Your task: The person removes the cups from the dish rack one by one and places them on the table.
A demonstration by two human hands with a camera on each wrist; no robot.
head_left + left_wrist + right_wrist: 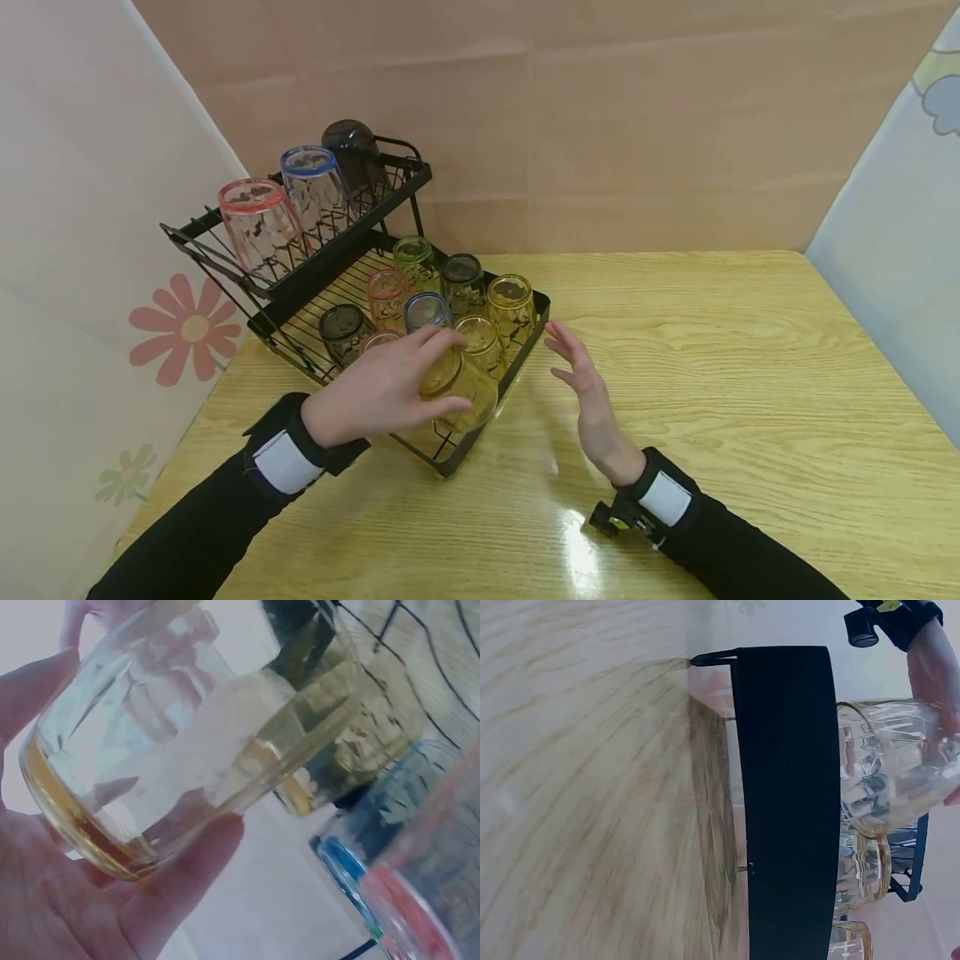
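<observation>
My left hand grips a yellow-tinted glass tumbler by its base end, thumb on one side and fingers on the other. The tumbler is tilted, its mouth facing down and right, over the front right corner of a black wire rack. In the left wrist view the clear wall of this tumbler fills the space between thumb and fingers. My right hand is held up beside the rack's right edge, fingers extended, touching nothing. Behind the held tumbler stand two more yellow tumblers, upside down.
On the lower tier, several small upturned tumblers stand, including a green one, a blue-rimmed one and a dark one. The upper tier bears a pink-rimmed glass, a blue-rimmed glass and a dark glass.
</observation>
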